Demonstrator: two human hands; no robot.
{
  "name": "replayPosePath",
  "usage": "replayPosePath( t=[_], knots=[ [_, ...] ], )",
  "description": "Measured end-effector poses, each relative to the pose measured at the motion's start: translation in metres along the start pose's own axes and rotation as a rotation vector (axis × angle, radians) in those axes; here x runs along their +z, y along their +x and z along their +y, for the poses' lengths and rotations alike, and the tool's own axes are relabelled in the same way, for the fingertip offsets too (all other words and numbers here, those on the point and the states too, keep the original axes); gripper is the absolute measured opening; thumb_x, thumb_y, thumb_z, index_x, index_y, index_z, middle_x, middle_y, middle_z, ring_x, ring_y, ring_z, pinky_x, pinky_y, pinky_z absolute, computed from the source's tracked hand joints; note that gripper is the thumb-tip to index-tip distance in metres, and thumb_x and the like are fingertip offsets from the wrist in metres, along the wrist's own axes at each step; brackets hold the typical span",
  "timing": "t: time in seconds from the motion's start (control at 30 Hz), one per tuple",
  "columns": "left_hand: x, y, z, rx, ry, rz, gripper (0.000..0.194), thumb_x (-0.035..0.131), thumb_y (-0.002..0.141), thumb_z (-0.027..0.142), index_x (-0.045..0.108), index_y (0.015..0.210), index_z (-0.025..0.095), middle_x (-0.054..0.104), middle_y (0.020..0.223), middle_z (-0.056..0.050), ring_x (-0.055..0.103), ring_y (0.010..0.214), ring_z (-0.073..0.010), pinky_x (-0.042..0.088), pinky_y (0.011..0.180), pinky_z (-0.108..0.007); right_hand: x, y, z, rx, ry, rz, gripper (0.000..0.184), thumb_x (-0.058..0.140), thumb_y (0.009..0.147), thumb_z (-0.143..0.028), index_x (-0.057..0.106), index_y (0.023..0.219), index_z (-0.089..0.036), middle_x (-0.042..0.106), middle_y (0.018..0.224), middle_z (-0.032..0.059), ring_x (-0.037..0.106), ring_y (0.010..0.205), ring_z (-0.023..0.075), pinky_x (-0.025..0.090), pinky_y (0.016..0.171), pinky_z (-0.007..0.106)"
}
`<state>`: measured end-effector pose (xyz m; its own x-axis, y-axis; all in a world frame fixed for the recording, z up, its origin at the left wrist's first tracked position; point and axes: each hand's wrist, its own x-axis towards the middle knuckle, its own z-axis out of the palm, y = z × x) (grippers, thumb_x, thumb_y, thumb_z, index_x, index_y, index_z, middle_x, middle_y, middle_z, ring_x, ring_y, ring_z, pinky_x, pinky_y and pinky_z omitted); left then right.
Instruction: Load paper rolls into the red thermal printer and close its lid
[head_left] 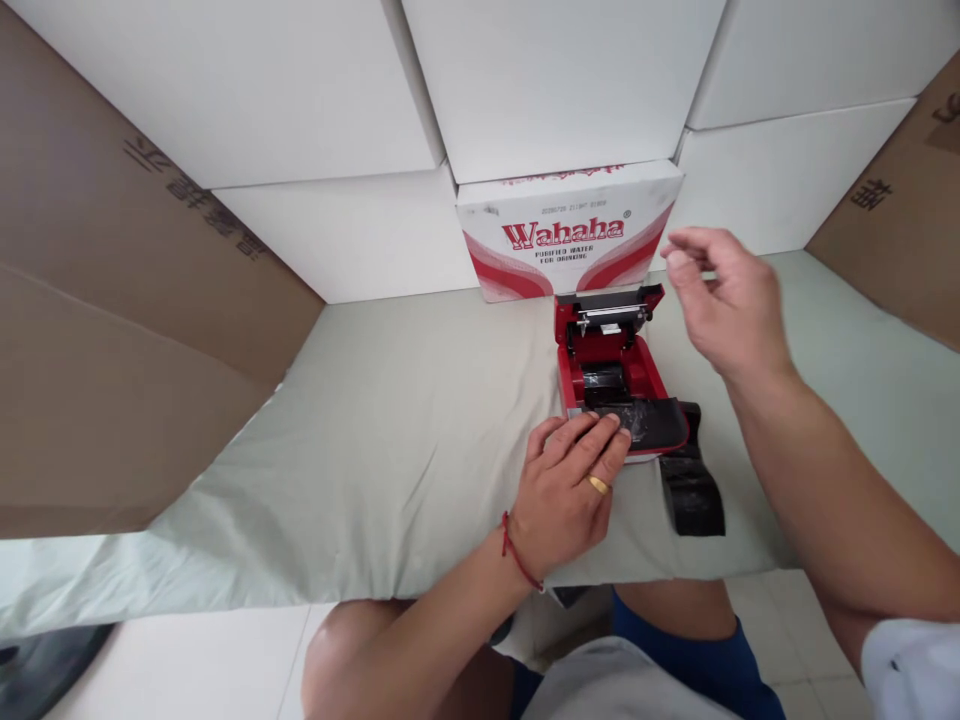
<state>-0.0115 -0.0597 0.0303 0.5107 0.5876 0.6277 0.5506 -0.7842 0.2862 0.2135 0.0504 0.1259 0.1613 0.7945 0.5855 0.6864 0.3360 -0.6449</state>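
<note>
A red and black label printer [655, 375] stands on the cloth with its lid [609, 305] swung up at the back. Inside it lies a shiny black ribbon roll [602, 378]. My left hand [566, 480], with a gold ring, is closed over the printer's front left edge, fingertips on the dark front panel [649, 424]; its thumb is mostly hidden. My right hand [731, 300] is raised right of the lid, apart from the printer. Its fingers are curled with thumb and index finger close together; anything between them cannot be made out. A loose black ribbon strip [694, 495] hangs down beside the printer's front right corner.
Behind the printer stands a Wahaha water carton [566, 240] against white boxes [337, 245]. Brown cardboard panels [112, 330] flank both sides. Pale green cloth [390, 420] covers the table, whose front edge runs just above my knees.
</note>
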Motion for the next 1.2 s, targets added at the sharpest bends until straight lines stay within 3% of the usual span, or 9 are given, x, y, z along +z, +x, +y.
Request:
replayPosePath(
  t=[0.07,0.17,0.3,0.5,0.7,0.8,0.9,1.1,1.2],
  knots=[
    [0.0,-0.001,0.001,0.025,0.008,0.022,0.072,0.056,0.096,0.014,0.043,0.167,0.025,0.077,0.144,-0.012,0.067,0.135,-0.0299,0.039,0.12,-0.049,0.013,0.001,0.011,-0.049,0.022,-0.097,0.044,0.056,0.107,-0.055,0.074,0.136,-0.026,0.081,0.133,0.0093,0.074,0.121,0.0275,0.06,0.104,0.046],
    [0.0,-0.002,0.001,0.039,-0.01,0.03,0.074,0.056,0.097,0.013,0.041,0.168,0.025,0.077,0.144,-0.012,0.068,0.135,-0.0291,0.038,0.123,-0.049,0.019,-0.012,0.015,-0.169,0.058,-0.187,0.037,0.052,0.111,-0.049,0.081,0.121,-0.029,0.083,0.126,0.0073,0.074,0.124,0.0267,0.055,0.114,0.047],
    [-0.001,-0.002,0.002,0.037,0.003,0.024,0.071,0.054,0.097,0.013,0.043,0.166,0.026,0.078,0.142,-0.012,0.069,0.135,-0.0279,0.039,0.123,-0.05,0.004,-0.039,0.011,-0.328,0.081,-0.171,0.03,0.054,0.112,-0.037,0.082,0.121,-0.03,0.083,0.124,0.0074,0.076,0.12,0.0264,0.056,0.112,0.047],
    [-0.001,0.001,0.002,0.038,0.027,0.042,0.069,0.055,0.095,0.012,0.047,0.162,0.026,0.08,0.137,-0.01,0.071,0.13,-0.0266,0.039,0.123,-0.05,-0.014,-0.07,0.03,-0.43,0.201,-0.288,0.031,0.054,0.111,-0.027,0.081,0.125,-0.031,0.086,0.121,0.0046,0.08,0.118,0.0242,0.057,0.116,0.05],
    [-0.004,0.003,-0.001,-0.036,-0.114,0.127,0.069,0.061,0.097,0.016,0.046,0.163,0.027,0.077,0.142,-0.012,0.07,0.134,-0.0255,0.041,0.126,-0.048,-0.007,-0.085,0.04,-0.399,0.27,-0.218,0.038,0.048,0.111,-0.024,0.085,0.11,-0.03,0.088,0.11,0.0034,0.083,0.109,0.0227,0.062,0.109,0.049],
    [-0.009,0.005,-0.014,-0.229,-0.269,0.174,0.063,0.057,0.107,0.03,0.038,0.168,0.032,0.071,0.152,-0.012,0.065,0.145,-0.0266,0.033,0.133,-0.054,-0.005,-0.086,0.039,-0.381,0.293,-0.216,0.038,0.05,0.111,-0.023,0.086,0.11,-0.031,0.088,0.109,0.0029,0.084,0.109,0.0229,0.062,0.109,0.049],
    [-0.012,0.009,-0.03,-0.377,-0.379,0.13,0.053,0.038,0.116,0.033,0.036,0.168,0.033,0.076,0.146,-0.009,0.065,0.147,-0.0241,0.024,0.138,-0.057,-0.005,-0.086,0.038,-0.371,0.289,-0.219,0.039,0.05,0.11,-0.022,0.087,0.111,-0.033,0.088,0.109,0.0022,0.084,0.108,0.0236,0.063,0.109,0.051],
    [-0.015,0.015,-0.04,-0.315,-0.255,0.079,0.044,0.043,0.114,0.035,0.055,0.155,0.032,0.082,0.133,-0.006,0.075,0.13,-0.0248,0.022,0.138,-0.058,-0.006,-0.085,0.039,-0.402,0.277,-0.231,0.036,0.052,0.108,-0.017,0.086,0.111,-0.031,0.088,0.109,0.0028,0.084,0.106,0.0224,0.064,0.106,0.047],
    [-0.011,0.019,-0.039,-0.364,-0.346,0.096,0.04,0.054,0.109,0.032,0.059,0.149,0.032,0.083,0.125,-0.006,0.076,0.124,-0.0254,0.029,0.135,-0.059,-0.008,-0.086,0.038,-0.4,0.286,-0.242,0.035,0.051,0.109,-0.018,0.083,0.114,-0.029,0.088,0.108,0.0039,0.083,0.108,0.0228,0.062,0.107,0.048]
  ],
)
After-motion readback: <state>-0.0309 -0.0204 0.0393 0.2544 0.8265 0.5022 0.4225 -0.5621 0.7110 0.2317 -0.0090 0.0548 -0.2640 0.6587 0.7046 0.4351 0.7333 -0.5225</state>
